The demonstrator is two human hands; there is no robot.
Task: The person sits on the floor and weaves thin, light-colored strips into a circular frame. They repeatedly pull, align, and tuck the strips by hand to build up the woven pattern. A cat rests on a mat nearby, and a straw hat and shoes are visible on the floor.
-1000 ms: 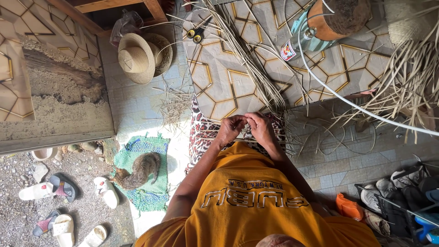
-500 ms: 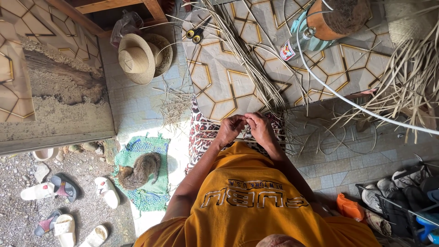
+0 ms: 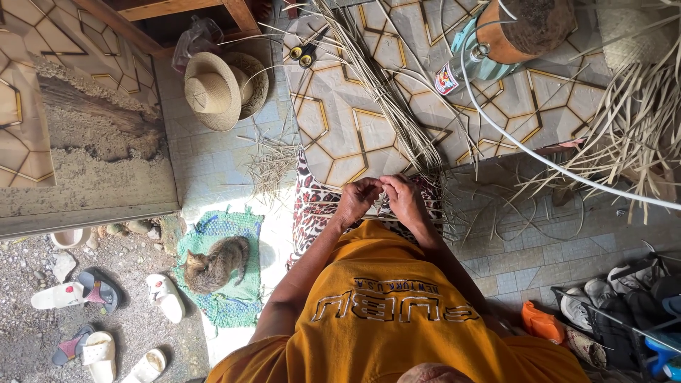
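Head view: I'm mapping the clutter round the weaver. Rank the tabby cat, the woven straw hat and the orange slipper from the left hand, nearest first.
From the left hand:
1. Tabby cat, on the green mat, lower left in the picture.
2. Woven straw hat, upper left by the wooden frame.
3. Orange slipper, lower right by the shoes.

Home porch workspace: tiled floor point(image 3: 539, 248), sandals point(image 3: 99, 291), cat point(image 3: 216, 264), straw strips point(image 3: 638, 128).

Cat point(image 3: 215, 264) on mat point(image 3: 234, 308), L of hands; hat point(image 3: 213, 90) beyond.
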